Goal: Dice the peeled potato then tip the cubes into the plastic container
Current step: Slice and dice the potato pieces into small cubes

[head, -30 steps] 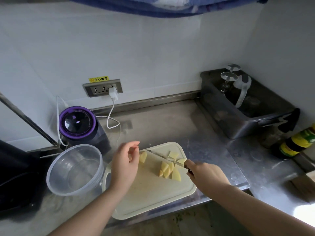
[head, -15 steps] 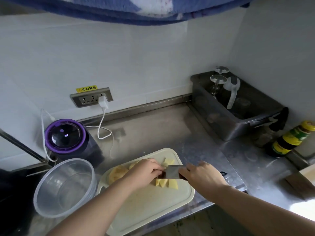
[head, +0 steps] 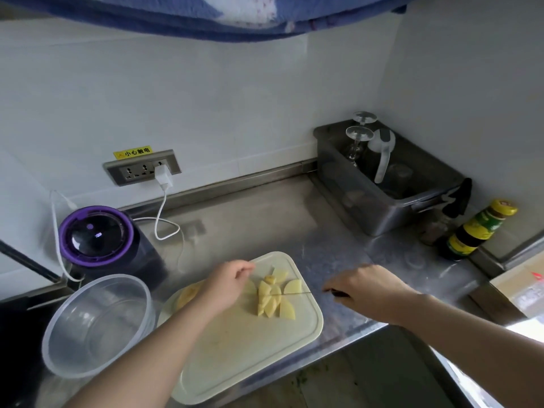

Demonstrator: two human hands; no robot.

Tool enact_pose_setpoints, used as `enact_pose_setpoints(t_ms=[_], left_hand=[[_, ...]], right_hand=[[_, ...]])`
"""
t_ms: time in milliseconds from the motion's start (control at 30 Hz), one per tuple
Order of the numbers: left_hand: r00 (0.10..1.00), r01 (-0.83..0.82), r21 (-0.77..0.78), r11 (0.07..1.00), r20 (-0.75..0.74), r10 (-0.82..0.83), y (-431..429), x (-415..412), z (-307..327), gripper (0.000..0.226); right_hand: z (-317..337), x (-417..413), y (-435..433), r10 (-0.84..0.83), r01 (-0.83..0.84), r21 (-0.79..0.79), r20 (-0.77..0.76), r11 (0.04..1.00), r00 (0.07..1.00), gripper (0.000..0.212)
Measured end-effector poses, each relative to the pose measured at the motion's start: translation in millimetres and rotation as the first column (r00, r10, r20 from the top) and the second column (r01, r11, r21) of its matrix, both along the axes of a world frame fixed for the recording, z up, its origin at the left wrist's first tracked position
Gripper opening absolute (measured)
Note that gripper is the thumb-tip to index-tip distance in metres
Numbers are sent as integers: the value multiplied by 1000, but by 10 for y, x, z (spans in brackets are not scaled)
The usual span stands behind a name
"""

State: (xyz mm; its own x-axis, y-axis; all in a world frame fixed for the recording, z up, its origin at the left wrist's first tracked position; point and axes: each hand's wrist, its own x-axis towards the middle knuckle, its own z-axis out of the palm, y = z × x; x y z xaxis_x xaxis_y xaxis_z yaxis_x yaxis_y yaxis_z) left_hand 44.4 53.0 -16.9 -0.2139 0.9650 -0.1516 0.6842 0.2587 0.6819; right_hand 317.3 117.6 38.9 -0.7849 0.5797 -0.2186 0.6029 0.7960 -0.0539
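Several pale yellow potato pieces (head: 273,297) lie in a small heap on the cream cutting board (head: 244,354). A larger uncut piece of potato (head: 188,293) sits at the board's left end, partly behind my wrist. My left hand (head: 226,285) hovers just left of the heap with its fingers loosely bent and holds nothing that I can see. My right hand (head: 368,293) grips the dark handle of a knife (head: 295,293), whose thin blade lies edge-on across the heap. The clear plastic container (head: 88,365) stands empty to the left of the board.
A purple-lidded blender (head: 97,234) stands behind the container, its white cable running to the wall socket (head: 144,169). A grey bin (head: 368,207) with upturned glasses sits at the back right, next to a sauce bottle (head: 477,228) and a cardboard box (head: 524,290). The board overhangs the counter's front edge.
My left hand has let go of the pieces and drawn back to the left. The knife has turned from broadside to edge-on and my right hand has shifted right.
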Motion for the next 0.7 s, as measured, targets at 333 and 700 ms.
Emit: enact_pose_setpoints(t_ms=[333, 700], left_hand=[[915, 232, -225, 946, -279, -291, -387, 184, -192, 40], [796, 320, -224, 920, -463, -390, -267, 175, -277, 14]], right_hand=[[-179, 274, 57, -76, 105, -116, 231, 988, 970, 15], [-551, 124, 269, -189, 218, -124, 209, 968, 959, 22]])
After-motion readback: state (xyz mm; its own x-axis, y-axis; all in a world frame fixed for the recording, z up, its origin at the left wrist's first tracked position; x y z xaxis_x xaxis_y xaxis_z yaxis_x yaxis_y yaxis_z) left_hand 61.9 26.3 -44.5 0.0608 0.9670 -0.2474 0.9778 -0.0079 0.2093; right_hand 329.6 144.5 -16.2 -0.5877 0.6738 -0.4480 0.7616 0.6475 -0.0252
